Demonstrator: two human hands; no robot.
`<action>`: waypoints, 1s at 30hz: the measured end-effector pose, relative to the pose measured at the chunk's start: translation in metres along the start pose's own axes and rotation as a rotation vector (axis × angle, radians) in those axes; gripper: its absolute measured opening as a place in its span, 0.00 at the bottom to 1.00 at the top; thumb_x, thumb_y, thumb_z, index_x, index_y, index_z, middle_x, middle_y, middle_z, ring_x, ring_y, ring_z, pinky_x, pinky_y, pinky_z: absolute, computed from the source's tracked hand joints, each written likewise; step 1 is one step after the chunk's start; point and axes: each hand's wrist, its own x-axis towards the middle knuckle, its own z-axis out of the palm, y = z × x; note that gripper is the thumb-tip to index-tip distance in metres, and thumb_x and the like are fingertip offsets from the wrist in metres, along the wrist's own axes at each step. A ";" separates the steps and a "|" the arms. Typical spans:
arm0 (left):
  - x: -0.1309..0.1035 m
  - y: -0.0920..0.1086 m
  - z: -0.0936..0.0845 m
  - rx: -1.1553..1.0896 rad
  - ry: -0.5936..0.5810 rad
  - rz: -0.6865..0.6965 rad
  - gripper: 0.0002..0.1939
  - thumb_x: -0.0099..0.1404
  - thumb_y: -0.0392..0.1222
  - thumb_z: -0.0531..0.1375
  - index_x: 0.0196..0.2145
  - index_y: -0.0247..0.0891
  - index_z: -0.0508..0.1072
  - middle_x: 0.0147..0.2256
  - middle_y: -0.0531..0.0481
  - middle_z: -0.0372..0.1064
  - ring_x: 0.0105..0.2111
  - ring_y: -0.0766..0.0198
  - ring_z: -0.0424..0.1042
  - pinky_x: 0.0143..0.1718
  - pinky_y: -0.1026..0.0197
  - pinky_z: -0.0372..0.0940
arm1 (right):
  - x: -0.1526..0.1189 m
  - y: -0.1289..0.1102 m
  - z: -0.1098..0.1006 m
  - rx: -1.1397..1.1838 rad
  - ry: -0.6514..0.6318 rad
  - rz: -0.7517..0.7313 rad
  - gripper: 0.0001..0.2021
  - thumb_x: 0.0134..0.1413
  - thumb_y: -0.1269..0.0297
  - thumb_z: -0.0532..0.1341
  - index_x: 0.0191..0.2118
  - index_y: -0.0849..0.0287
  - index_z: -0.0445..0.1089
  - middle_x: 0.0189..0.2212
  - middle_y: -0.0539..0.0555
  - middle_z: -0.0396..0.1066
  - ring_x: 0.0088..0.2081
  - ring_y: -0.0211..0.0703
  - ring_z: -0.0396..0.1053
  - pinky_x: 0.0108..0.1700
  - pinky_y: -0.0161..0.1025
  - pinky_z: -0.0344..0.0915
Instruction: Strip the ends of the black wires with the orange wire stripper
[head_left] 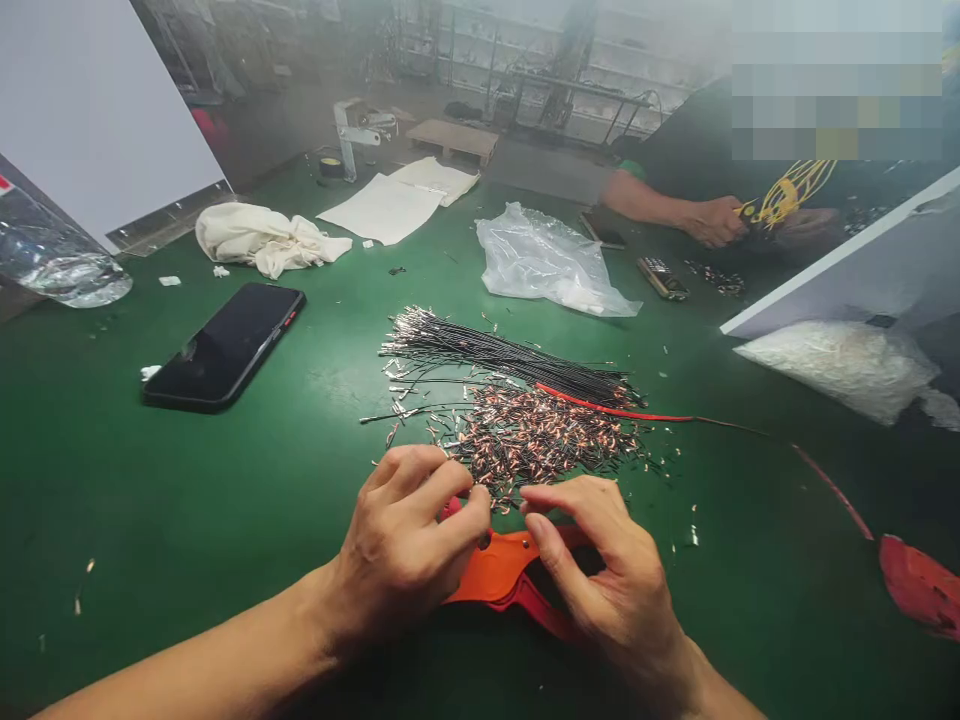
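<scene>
My left hand (pixel 416 530) is closed, thumb pressed to the curled fingers; whatever it grips is hidden. Beneath it and partly covered lies an orange and red hand tool (pixel 499 568) that looks like a wire stripper. My right hand (pixel 607 560) hovers over the tool's other end, thumb and forefinger curved and slightly apart, with nothing visible between them. Just beyond both hands spreads a heap of short black-and-copper wire clippings (pixel 547 435). Behind the heap lies a bundle of black wires (pixel 510 350) with metal terminals at its left end.
A red strip (pixel 615 408) crosses the clippings. On the green table (pixel 247 500) lie a phone (pixel 225 345), a white cloth (pixel 262 238), papers (pixel 397 205) and a plastic bag (pixel 551 260). A bottle (pixel 60 260) is at left. Across the table, a co-worker's hand (pixel 712 220) holds yellow wires.
</scene>
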 end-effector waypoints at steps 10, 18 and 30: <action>0.006 0.004 -0.003 -0.090 -0.103 0.240 0.13 0.70 0.30 0.52 0.31 0.34 0.73 0.26 0.49 0.72 0.27 0.63 0.65 0.34 0.58 0.59 | 0.001 0.000 0.004 -0.118 -0.028 0.100 0.08 0.53 0.74 0.54 0.25 0.56 0.63 0.21 0.50 0.67 0.24 0.42 0.64 0.28 0.38 0.61; 0.006 0.005 -0.006 -0.061 -0.118 0.255 0.16 0.72 0.30 0.47 0.31 0.33 0.72 0.27 0.49 0.73 0.28 0.63 0.67 0.35 0.57 0.59 | -0.001 0.006 0.003 -0.070 0.020 0.226 0.09 0.51 0.73 0.51 0.23 0.55 0.61 0.20 0.49 0.66 0.21 0.40 0.65 0.22 0.34 0.62; 0.002 0.005 -0.005 0.016 -0.108 0.038 0.10 0.68 0.30 0.52 0.37 0.33 0.73 0.24 0.50 0.67 0.28 0.61 0.63 0.35 0.56 0.59 | -0.006 0.011 0.001 -0.034 -0.054 0.040 0.13 0.61 0.74 0.51 0.47 0.56 0.67 0.37 0.54 0.75 0.36 0.45 0.73 0.37 0.42 0.68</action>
